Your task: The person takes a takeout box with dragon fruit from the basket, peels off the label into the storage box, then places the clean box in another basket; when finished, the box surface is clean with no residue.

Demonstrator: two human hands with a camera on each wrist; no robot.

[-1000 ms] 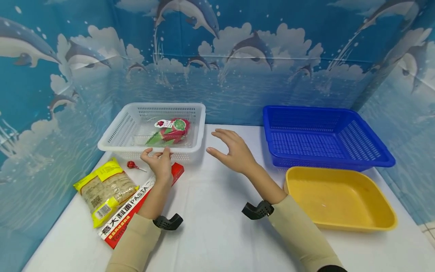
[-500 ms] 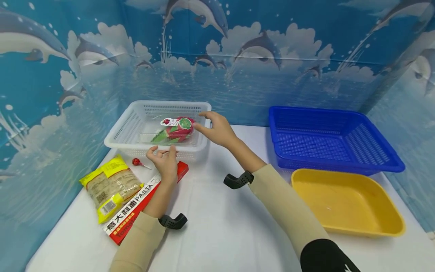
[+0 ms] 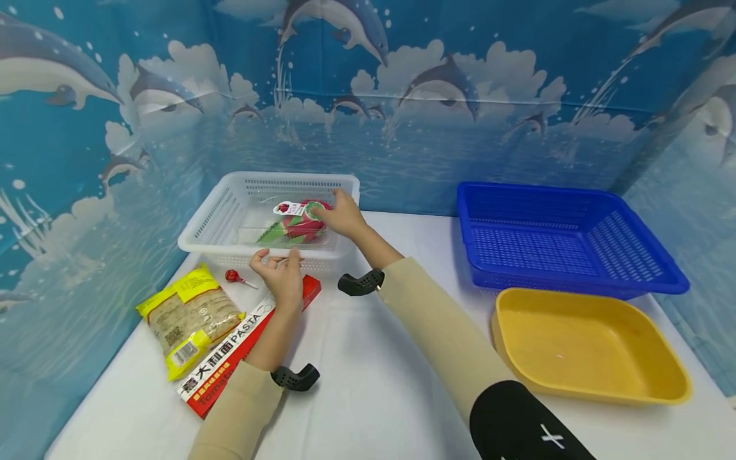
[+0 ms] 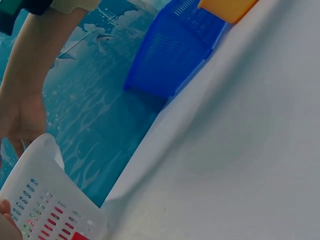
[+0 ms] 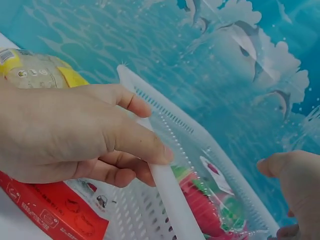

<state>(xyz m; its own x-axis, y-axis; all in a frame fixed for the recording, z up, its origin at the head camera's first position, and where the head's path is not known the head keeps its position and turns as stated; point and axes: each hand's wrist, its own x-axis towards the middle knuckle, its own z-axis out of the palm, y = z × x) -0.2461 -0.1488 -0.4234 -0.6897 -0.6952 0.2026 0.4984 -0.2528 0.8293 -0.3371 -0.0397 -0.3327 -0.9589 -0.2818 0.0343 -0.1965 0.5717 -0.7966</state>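
A white perforated basket (image 3: 209,245) stands at the back left of the table. Inside it lies a clear plastic pack (image 3: 253,233) holding a red and green dragon fruit (image 3: 305,227) with a label on top. My left hand (image 3: 280,280) pinches the basket's front rim; the right wrist view shows the thumb on the rim and fingers curled below. Over the basket's right end reaches my right hand (image 3: 343,217), thumb and fingers spread above the right end of the pack. Whether it touches the pack is hard to see. In the right wrist view, its thumb (image 5: 275,164) stays extended.
Left of my left arm lie a yellow-ended bag (image 3: 198,313) of pale dry food, a red pasta box (image 3: 221,374) and a red lollipop (image 3: 232,275). On the right, a blue basket (image 3: 575,275) stands behind a yellow tub (image 3: 598,390).
My right hand has moved left from the open table to over the basket's right end and the pack. My left hand stays at the front rim. The head view has shifted slightly.
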